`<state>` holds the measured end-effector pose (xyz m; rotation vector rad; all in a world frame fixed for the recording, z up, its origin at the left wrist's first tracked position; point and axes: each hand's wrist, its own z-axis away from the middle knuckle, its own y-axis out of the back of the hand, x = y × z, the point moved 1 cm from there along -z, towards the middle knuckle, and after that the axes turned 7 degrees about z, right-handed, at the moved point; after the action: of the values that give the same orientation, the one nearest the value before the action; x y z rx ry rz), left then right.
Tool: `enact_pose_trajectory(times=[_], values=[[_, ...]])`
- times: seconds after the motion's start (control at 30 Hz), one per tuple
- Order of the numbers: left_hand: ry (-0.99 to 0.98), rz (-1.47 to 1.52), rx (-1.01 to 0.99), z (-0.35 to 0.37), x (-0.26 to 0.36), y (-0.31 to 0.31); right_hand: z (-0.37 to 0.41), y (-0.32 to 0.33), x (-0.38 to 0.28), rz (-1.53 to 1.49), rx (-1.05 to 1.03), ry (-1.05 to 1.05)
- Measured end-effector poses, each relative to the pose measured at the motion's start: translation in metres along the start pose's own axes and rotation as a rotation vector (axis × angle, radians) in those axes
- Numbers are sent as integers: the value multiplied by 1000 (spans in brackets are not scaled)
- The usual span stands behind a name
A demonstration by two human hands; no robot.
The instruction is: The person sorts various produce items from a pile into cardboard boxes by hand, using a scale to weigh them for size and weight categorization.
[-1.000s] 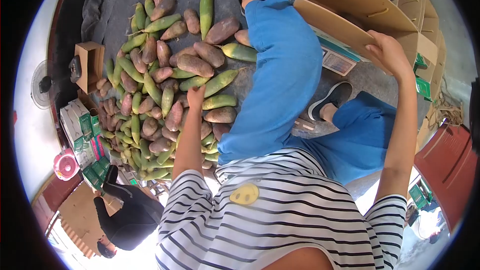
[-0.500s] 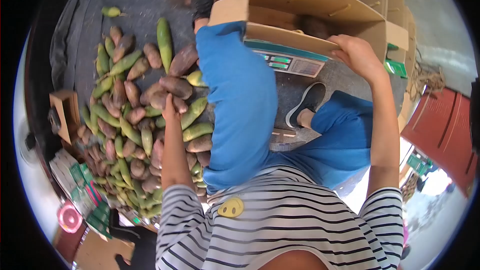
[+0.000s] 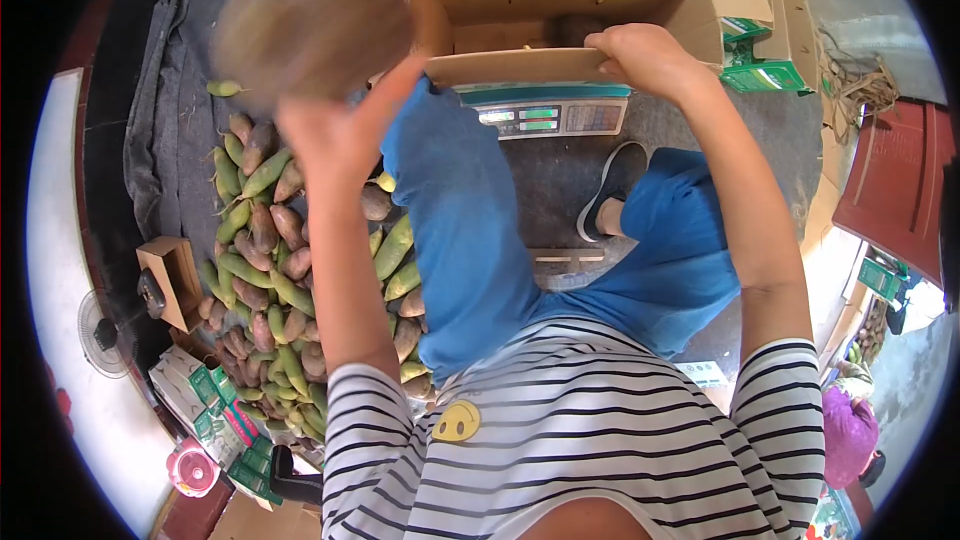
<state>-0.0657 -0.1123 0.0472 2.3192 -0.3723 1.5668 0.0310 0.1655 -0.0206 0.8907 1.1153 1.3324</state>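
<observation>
My left hand (image 3: pixel 345 130) is raised over the pile, holding a large brownish root vegetable (image 3: pixel 315 25); motion smears both. My right hand (image 3: pixel 648 58) grips the near wall of an open cardboard box (image 3: pixel 530 66), fingers hooked over its rim. A dark root vegetable (image 3: pixel 578 30) lies inside the box, partly shadowed. Under the box is a digital scale (image 3: pixel 545 120) with lit green displays. Left of my blue-trousered leg spreads a pile of green radishes (image 3: pixel 268 175) and brownish-purple root vegetables (image 3: pixel 262 230).
More cardboard boxes (image 3: pixel 790 10) stand at the upper right, some with green printing. A small carton (image 3: pixel 170 280) and a fan (image 3: pixel 105 333) are at the left. A pink round item (image 3: pixel 193 468) lies lower left. A person in purple (image 3: pixel 850 430) is at the right edge.
My left hand has lifted a brownish root vegetable from the pile and swung it up toward the box. My right hand stays on the box rim. The view has shifted slightly.
</observation>
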Motion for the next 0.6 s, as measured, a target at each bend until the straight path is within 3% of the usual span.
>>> enact_pose_trajectory(times=[0.07, 0.17, 0.2, 0.23, 0.33, 0.4, 0.43, 0.47, 0.53, 0.6], values=[[-168, -77, -137, -34, -17, -37, 0, -4, 4, -15, 20, 27], [-84, -283, -537, -69, -52, -78, -2, -8, 4, 16, 12, -5], [-173, -387, -604, -78, -84, -83, -1, -7, 5, 13, 10, 3], [-70, -386, -758, -83, -91, -89, -1, -5, 5, 8, 6, 14], [-3, -635, -896, -79, -122, -95, -1, -7, 8, 11, 45, 33], [-41, -364, -767, -78, -124, -82, -2, -5, 7, -16, 21, 54], [-77, -350, -703, -79, -116, -71, -2, -6, 6, -7, 11, 41], [-134, -515, -486, -71, -107, -50, -2, -8, 6, 6, 6, 21], [-143, -175, -382, -50, -84, -3, -3, -8, 7, 2, 10, 36], [69, -193, -177, -9, -79, 51, -2, -6, 9, -4, 6, 38]])
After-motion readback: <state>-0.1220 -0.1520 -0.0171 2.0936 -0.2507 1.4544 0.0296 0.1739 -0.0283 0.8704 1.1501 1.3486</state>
